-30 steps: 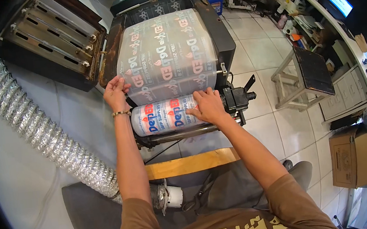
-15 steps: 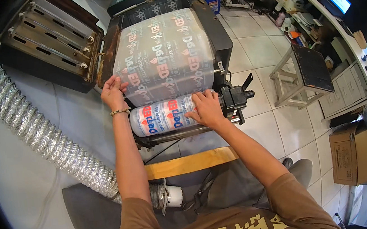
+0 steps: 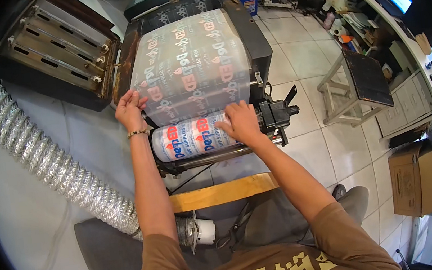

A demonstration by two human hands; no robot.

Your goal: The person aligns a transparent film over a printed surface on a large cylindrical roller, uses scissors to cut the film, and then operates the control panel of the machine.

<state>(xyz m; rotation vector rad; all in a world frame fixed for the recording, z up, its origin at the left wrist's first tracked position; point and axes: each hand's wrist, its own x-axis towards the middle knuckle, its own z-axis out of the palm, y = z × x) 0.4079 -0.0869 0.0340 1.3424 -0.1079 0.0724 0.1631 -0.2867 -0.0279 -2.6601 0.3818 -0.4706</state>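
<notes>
A wide translucent printed film (image 3: 191, 58), patterned in red, white and blue, stretches over the dark machine in front of me. Its near end meets a printed film roll (image 3: 189, 138) on a horizontal shaft. At the film's left edge, my left hand (image 3: 130, 110) has its fingers bent and pinched together on the margin. My right hand (image 3: 244, 124) lies over the roll's right end, fingers stretched forward and thumb apart.
A black clamp-like fitting (image 3: 276, 114) sticks out right of the roll. Left are an open metal lamp housing (image 3: 51, 47) and a silver flexible duct (image 3: 58, 153). A yellow-brown strip (image 3: 222, 192) crosses before my lap. To the right stand a wooden stool (image 3: 364, 78) and a cardboard box (image 3: 418, 181).
My right hand has slid slightly forward over the roll, its thumb lifting with it. The left hand stays at the film's edge with little movement.
</notes>
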